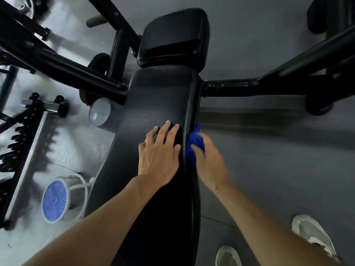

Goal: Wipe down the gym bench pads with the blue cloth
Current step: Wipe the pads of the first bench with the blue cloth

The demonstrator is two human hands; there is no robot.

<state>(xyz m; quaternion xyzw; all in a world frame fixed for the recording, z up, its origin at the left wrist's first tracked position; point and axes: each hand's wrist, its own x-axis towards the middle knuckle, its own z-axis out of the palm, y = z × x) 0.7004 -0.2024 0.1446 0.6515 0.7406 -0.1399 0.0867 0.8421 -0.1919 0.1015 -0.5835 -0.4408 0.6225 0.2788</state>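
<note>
A long black back pad (157, 96) of the gym bench runs up the middle of the view, with a smaller black seat pad (172, 37) beyond it. My left hand (159, 150) rests flat on the long pad with fingers spread. My right hand (209, 160) grips the bunched blue cloth (194, 143) and holds it against the pad's right side edge. The picture of the right hand is blurred.
Black frame bars (249, 87) reach out left and right of the bench. A weight plate (99, 114) hangs at the left, with a small blue and white fan (55, 200) on the grey floor below. My white shoes (311, 235) stand at the bottom right.
</note>
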